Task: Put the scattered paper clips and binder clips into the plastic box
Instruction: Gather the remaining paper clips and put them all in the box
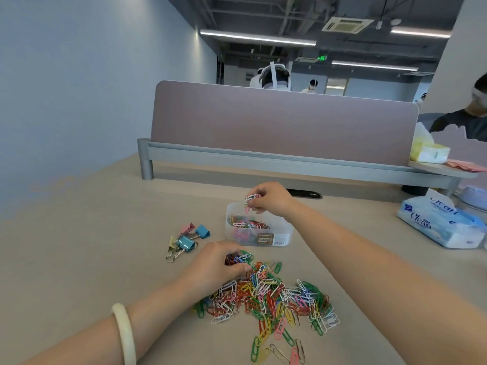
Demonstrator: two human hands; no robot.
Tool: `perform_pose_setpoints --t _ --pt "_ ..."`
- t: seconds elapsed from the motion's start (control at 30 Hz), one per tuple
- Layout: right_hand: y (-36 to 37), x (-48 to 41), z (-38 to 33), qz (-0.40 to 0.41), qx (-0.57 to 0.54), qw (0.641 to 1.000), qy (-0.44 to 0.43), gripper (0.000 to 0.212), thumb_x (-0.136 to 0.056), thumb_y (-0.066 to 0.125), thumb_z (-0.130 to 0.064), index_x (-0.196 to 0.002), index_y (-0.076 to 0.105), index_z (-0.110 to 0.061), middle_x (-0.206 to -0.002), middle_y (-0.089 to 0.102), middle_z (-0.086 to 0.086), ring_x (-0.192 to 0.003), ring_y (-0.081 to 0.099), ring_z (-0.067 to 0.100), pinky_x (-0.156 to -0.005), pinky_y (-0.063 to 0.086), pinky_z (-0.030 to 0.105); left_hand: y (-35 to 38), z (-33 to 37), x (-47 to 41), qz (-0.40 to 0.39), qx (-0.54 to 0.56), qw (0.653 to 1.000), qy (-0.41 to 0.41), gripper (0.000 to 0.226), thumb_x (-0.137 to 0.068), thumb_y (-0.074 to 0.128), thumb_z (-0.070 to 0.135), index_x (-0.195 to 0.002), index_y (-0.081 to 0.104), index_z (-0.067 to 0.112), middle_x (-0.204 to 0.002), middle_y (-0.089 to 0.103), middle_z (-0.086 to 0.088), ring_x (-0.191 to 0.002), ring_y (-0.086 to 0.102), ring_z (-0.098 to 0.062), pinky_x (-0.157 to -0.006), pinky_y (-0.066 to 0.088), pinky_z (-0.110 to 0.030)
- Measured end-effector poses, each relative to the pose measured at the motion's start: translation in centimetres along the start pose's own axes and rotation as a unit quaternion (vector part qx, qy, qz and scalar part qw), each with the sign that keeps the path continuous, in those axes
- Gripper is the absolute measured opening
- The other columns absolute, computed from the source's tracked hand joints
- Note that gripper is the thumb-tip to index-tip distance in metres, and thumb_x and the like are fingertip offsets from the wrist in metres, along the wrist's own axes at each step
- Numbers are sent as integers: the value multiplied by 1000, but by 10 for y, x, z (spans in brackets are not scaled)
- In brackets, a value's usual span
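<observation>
bangle [123,333]: pale, round the left wrist, nearer the camera than the box.
paper clips [271,296]: a many-coloured heap on the desk, just on the camera side of the box; a few strays lie apart from the heap, farther again from the box.
left hand [218,267]: at the edge of the heap nearest the box, palm down, fingers curled round a bunch of paper clips; it does not touch the box.
box [283,231]: clear plastic, upright, open on top, with a label on its near wall; a layer of coloured paper clips lies inside.
right hand [271,197]: above the far rim of the box, fingertips and thumb pinching a few paper clips, white and pink, which hang over the opening, apart from those inside.
binder clips [188,239]: pink, yellow and two blue, huddled together left of the box, near it but not touching.
tissue pack [442,225]: well to the right of the box, blue and white.
divider [282,127]: mauve panel on a grey rail, upright behind the box.
desk [92,246]: pale beige, under the box and everything around it.
</observation>
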State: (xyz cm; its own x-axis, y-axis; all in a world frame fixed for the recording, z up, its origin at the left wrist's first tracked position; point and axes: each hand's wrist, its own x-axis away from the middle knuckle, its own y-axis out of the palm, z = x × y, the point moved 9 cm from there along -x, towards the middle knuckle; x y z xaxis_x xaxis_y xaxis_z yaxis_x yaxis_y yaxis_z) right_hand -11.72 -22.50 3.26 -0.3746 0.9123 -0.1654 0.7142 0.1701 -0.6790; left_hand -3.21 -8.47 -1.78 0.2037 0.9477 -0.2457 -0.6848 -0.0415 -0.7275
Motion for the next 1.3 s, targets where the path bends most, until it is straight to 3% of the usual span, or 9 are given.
perform_pose_setpoints --t 0.1,0.3,0.4,0.47,0.53,0.63,0.77,1.0,1.3 --pt "7 -23 6 3 106 994 3 14 -82 59 -4 -92 67 -1 -81 67 13 -67 59 19 -67 52 28 -1 3 -1 -4 7 1000 9 20 -79 65 36 -96 69 25 -95 69 10 -86 60 -2 -81 51 -29" --pt "16 -30 17 -31 177 984 -7 27 -83 64 -16 -108 63 -8 -110 65 10 -96 61 20 -80 44 25 -9 7 -8 1 3 1000 14 17 -80 65 34 -96 67 29 -95 65 14 -89 57 -2 -81 47 -23" --pt "9 -21 20 -20 96 995 6 26 -90 51 -17 -114 58 -9 -109 66 13 -91 64 21 -82 48 31 -11 8 -17 3 11 1000 21 23 -79 66 32 -102 67 28 -103 64 16 -93 56 2 -79 42 -9" --pt "-1 -9 20 7 37 999 8 25 -93 44 -14 -114 57 -8 -104 67 13 -83 63 19 -80 49 35 -13 10 -25 0 5 1000 21 24 -80 65 30 -104 68 24 -91 63 16 -77 52 11 -63 35 -1" --pt "-15 9 18 49 2 999 -5 24 -94 41 -13 -110 59 -9 -89 68 7 -73 62 16 -78 51 38 -18 12 -38 -1 1 1000 16 20 -81 65 27 -96 70 16 -75 63 6 -58 48 5 -51 32 -10" --pt "-25 48 19 65 29 997 -20 18 -93 45 -18 -100 61 -14 -70 63 -5 -59 59 9 -70 52 34 -29 11 -64 26 -31 999 8 21 -79 67 24 -84 68 3 -72 63 -10 -61 47 -12 -57 32 -25" --pt "-10 97 24 3 80 996 -36 17 -91 51 -19 -94 66 -15 -71 58 -15 -65 53 1 -71 47 23 -39 17 -101 44 -66 997 8 18 -81 65 20 -81 64 2 -61 54 0 -56 48 -12 -47 29 -17" --pt "6 122 35 -12 85 995 -59 17 -90 53 -27 -98 67 -22 -89 62 -13 -79 55 -2 -73 42 11 -11 3 -152 16 -180 984 1 16 -83 62 19 -90 64 5 -96 68 -17 -90 59 -34 -70 40 -33" --pt "6 124 36 -6 92 993 -69 18 -89 53 -25 -99 67 -21 -92 61 -12 -88 58 4 -80 46 17 -9 -21 -160 10 -159 987 -3 22 -85 60 14 -105 66 8 -109 68 -11 -99 61 -25 -86 44 -29"
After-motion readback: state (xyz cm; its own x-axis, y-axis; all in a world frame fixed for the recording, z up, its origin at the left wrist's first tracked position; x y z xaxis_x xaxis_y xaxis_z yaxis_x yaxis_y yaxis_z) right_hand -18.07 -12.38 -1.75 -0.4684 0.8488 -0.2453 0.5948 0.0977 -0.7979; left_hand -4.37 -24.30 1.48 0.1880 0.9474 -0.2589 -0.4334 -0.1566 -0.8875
